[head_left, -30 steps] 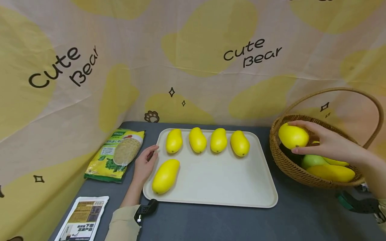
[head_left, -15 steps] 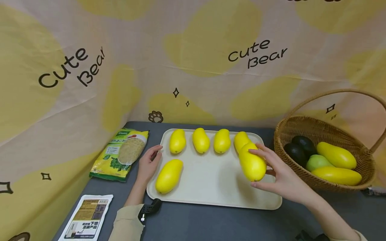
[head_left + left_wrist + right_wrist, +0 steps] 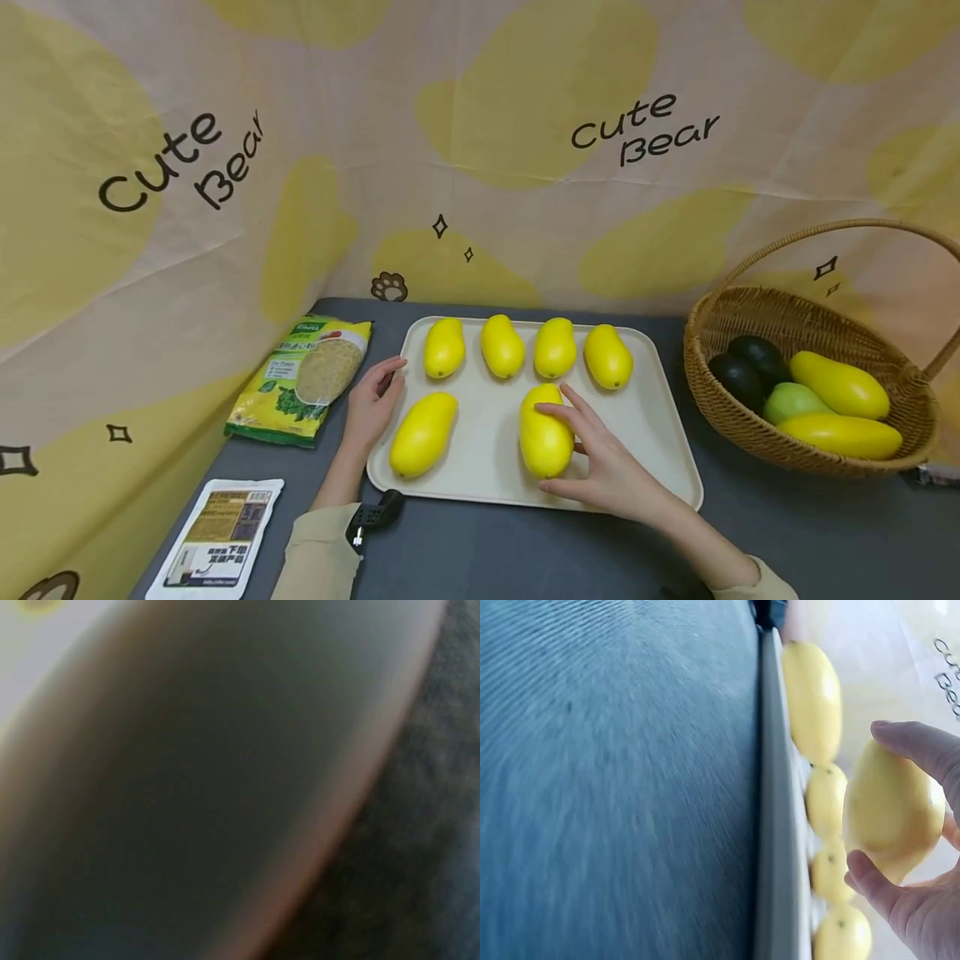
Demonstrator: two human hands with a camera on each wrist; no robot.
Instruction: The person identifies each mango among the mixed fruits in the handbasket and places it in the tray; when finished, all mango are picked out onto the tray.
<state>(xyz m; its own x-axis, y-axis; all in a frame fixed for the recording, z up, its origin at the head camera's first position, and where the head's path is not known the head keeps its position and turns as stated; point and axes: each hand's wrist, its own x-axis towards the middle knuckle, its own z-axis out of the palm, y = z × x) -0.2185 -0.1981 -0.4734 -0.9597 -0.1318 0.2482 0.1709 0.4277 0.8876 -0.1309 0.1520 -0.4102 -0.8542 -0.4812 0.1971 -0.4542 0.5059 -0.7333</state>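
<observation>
In the head view my right hand [image 3: 615,471] grips a yellow mango [image 3: 542,437] between thumb and fingers, over the front middle of a white tray [image 3: 483,462]. The right wrist view shows the same mango [image 3: 885,806] between thumb and fingertips. Whether it touches the tray is hard to tell. Several mangoes make up a row along the tray's back, among them a mango [image 3: 608,357] at the right end. Another mango [image 3: 423,435] lies at front left. My left hand [image 3: 372,404] rests with relaxed fingers at the tray's left rim. The left wrist view is blurred.
A wicker basket [image 3: 750,437] at the right holds dark avocados [image 3: 735,382], a green fruit [image 3: 793,402] and two yellow mangoes [image 3: 838,385]. At the left lie a yellow food bag [image 3: 300,379] and a white pouch [image 3: 217,537]. A printed cloth [image 3: 510,208] hangs behind.
My right hand has carried the mango out of the basket and leftward over the tray, down to its front middle. My left hand has stayed at the tray's left rim.
</observation>
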